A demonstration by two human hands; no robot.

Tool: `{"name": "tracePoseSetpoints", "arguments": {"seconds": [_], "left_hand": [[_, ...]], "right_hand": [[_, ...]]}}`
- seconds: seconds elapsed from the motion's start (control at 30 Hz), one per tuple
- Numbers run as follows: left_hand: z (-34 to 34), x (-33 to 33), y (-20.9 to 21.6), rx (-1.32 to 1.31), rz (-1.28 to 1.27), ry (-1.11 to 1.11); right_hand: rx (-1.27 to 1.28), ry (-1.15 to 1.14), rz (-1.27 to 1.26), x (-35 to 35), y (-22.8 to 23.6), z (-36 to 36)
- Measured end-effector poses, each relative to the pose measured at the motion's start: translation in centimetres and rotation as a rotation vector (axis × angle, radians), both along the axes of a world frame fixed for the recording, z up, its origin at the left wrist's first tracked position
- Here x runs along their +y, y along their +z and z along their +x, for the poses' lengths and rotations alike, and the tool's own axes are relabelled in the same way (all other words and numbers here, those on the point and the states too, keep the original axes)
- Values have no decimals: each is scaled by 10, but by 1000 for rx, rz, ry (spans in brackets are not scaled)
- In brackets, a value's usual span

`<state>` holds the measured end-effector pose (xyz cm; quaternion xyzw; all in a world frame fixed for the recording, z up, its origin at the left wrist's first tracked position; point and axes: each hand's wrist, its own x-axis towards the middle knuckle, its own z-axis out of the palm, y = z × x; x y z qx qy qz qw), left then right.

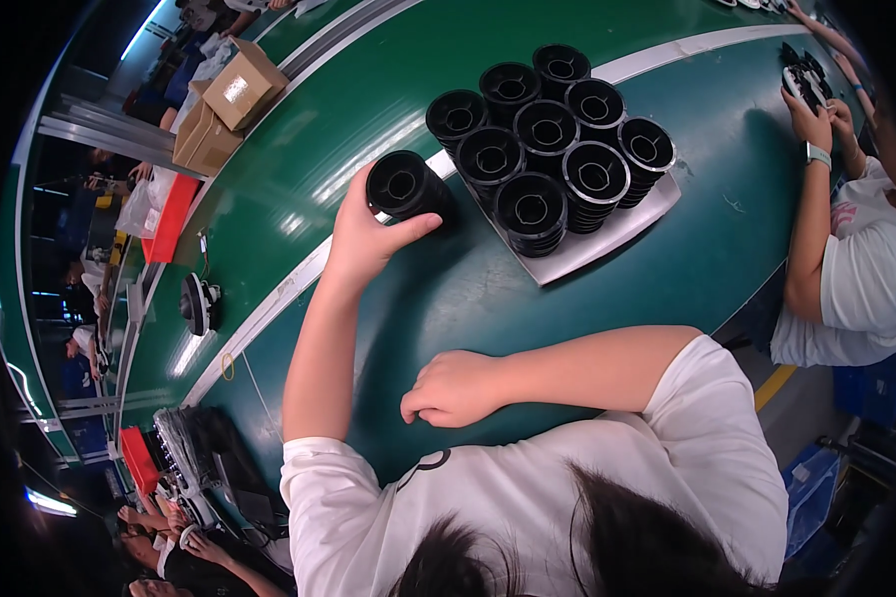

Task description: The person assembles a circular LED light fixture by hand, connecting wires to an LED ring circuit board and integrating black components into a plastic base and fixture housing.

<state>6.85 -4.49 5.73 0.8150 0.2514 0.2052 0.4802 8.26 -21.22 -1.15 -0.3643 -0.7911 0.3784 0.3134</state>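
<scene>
My left hand (361,231) is wrapped round a stack of black round plastic cups (400,184), thumb toward me. The stack stands upright at the edge of the green belt, its open top showing an inner ring. To its right, several more stacks of the same black cups (531,206) stand close together on a white tray (597,244). Nearer to me, my right hand (456,389) rests low over the teal table (488,308), its fingers curled in and nothing visible in them. The undersides of those fingers are hidden.
A green conveyor belt (309,149) with a metal edge runs along the far side. A black and white round part (197,303) lies on it at the left. Cardboard boxes (209,139) and a red bin (169,219) are beyond. At the right, a co-worker (846,269) handles a part.
</scene>
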Motion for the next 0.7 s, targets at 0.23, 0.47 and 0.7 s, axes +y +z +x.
{"name": "tracePoseSetpoints", "arguments": {"seconds": [0.23, 0.47, 0.7], "left_hand": [[-10, -4, -10, -11, 21, 78], [-74, -7, -61, -270, -175, 242], [-120, -8, -83, -304, -112, 385]], "right_hand": [[14, -8, 47, 0, -5, -2], [-11, 29, -22, 0, 1, 3], [-73, 113, 6, 5, 7, 1]]}}
